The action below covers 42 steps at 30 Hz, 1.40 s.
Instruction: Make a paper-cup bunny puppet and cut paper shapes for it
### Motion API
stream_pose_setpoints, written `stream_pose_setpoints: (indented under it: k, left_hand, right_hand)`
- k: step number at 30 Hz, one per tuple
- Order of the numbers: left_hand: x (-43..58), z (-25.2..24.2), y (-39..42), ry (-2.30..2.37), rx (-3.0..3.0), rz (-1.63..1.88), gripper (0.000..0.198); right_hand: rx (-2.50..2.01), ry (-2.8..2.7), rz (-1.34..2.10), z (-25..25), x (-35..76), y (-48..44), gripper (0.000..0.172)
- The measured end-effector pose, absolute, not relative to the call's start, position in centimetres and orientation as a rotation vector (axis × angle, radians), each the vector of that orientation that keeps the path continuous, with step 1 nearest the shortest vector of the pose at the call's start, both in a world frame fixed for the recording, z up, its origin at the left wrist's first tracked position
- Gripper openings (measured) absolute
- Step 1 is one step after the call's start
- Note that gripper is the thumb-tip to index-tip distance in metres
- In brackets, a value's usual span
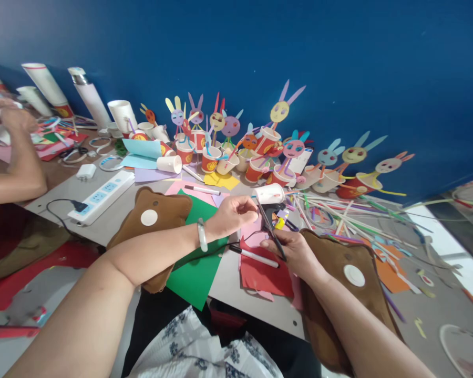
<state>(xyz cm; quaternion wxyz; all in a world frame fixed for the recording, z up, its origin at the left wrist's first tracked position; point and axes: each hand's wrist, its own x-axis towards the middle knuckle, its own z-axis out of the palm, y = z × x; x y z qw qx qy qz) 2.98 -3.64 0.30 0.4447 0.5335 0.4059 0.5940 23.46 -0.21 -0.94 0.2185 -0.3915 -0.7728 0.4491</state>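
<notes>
My left hand (233,216) is closed, its fingertips pinched near the tip of the dark scissors; what it holds is too small to make out. In my right hand (294,251) are the dark scissors (275,236), their blades pointing up and left. Below the hands lie a red paper sheet (266,275) and a white marker (259,258). A green sheet (197,278) is under my left wrist. Just beyond the blades a white paper cup (270,193) lies on its side. Brown bear-shaped pads (161,202) lie under both forearms.
Paper cups with rabbit-faced figures (279,113) stand along the blue wall. A power strip (102,198) is at the left. Coloured sticks (350,220) and orange paper scraps (392,273) lie to the right. Another person's arm (21,157) rests at the far left.
</notes>
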Motion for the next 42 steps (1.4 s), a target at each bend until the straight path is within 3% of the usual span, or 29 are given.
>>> stream_pose_setpoints:
  k: [12, 21, 29, 42]
  left_hand:
    - [3.1, 0.8, -3.5, 0.981, 1.116, 1.425, 0.015]
    - [3.7, -0.1, -3.4, 0.96, 1.032, 1.343, 0.021]
    - [4.5, -0.3, -4.4, 0.812, 1.067, 1.209, 0.031]
    - [4.3, -0.3, -4.5, 0.788, 1.119, 1.141, 0.033]
  right_hand:
    - [-1.046, -1.938, 1.144, -1.0, 23.7, 0.1, 0.049]
    - [-1.049, -1.827, 1.254, -1.8, 23.3, -0.1, 0.04]
    - [-0.97, -1.819, 1.432, -1.4, 23.1, -0.5, 0.043]
    - [-0.942, -1.859, 1.423, -1.7, 23.1, -0.4, 0.046]
